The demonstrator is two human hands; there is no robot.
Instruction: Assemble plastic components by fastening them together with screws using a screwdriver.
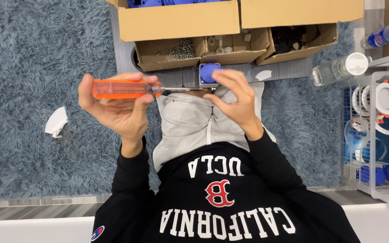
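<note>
Above grey lap, left hand [118, 105] grips orange-handled screwdriver [127, 88], shaft level; right hand [235, 96] fingers pinch blue socket part [209, 72] at tip. Beyond: small cardboard box [156, 56] holds screws [181, 49]; next box [232, 49] white pieces; third box [311, 42] black parts. Right: wire rack [374, 135] with white rings.
</note>
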